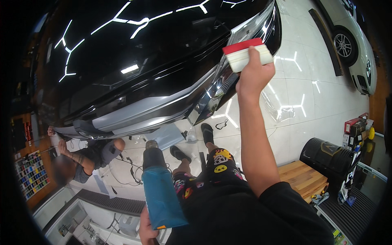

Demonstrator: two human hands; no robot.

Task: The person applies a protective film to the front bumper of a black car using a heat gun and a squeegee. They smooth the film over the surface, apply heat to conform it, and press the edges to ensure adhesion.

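Note:
My right hand (256, 79) pinches a white squeegee (237, 60) with a red edge, thumb across its face. It is held up in front of the black car's headlight corner (249, 28); whether it touches the car I cannot tell. Low in the view, my left hand (146, 228) grips a teal heat gun (163, 198) by its lower part, which is partly hidden. The gun's metal nozzle (152, 144) points toward the car's front. Beside the bumper (139, 110), a shiny trim piece with a ribbed section (208, 100) shows below my right hand.
At the left, a co-worker (87, 161) crouches by the bumper's far end, hands on it. A cable (132, 169) and a grey sheet (165, 136) lie on the tiled floor. Rightward are a wooden-topped table (300, 177), a black drum (326, 153) and a white car (355, 45).

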